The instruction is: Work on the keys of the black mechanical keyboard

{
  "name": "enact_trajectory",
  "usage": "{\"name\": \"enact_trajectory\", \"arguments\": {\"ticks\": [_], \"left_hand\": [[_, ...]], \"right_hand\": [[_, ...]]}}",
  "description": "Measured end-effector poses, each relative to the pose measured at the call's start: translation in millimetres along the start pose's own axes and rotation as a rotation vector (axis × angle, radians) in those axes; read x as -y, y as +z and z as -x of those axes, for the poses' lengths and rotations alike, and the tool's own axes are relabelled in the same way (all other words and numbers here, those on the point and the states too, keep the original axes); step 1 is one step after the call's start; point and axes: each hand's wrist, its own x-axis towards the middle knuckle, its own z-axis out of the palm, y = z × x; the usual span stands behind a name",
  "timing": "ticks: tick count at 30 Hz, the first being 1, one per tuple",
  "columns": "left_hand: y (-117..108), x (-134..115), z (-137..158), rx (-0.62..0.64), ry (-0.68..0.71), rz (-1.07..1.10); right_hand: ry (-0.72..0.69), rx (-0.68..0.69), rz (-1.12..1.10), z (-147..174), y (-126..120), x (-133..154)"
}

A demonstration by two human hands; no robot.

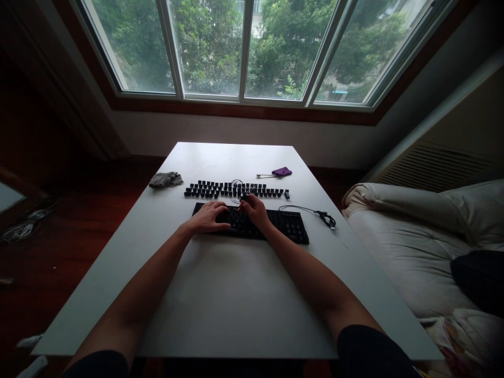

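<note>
1. Keyboard [293, 226]: black, long, flat on the white counter [236, 294], roughly mid-width; number pad at right end, keys in dense dark rows. Middle and left partly hidden by hands; too dark there to tell which keys have caps.
2. Left hand [210, 216]: spread open over keyboard's left part, thumb along near side.
3. Right hand [255, 210]: fingers pinched on a small dark item [244, 197] above keyboard's middle; too small to identify.
4. Keycaps [216, 193]: black, blocky, loose, lined up in rows just behind keyboard. Thin wire loops among them, near right hand.
5. Cable [326, 217]: black, off keyboard's back edge, bundled to the right, plug at end.
6. Farther out: grey cloth [166, 180] back left; purple cloth [282, 171] back right, beside pale stick.
</note>
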Motion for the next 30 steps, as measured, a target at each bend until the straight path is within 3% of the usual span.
{"name": "enact_trajectory", "arguments": {"ticks": [5, 9, 24, 30], "left_hand": [[6, -11, -8, -0.193, -0.052, 0.109], [8, -16, -12, -0.255, -0.053, 0.201], [16, -21, -13, -0.232, -0.107, 0.601], [18, -25, -13, -0.280, -0.079, 0.524]], "right_hand": [[-0.074, 0.008, 0.084, 8, 6, 8], [-0.069, 0.009, 0.096, 11, 10, 11], [0.064, -0.036, 0.131, 9, 12, 16], [0.145, -0.024, 0.071, 5, 9, 9]]}}
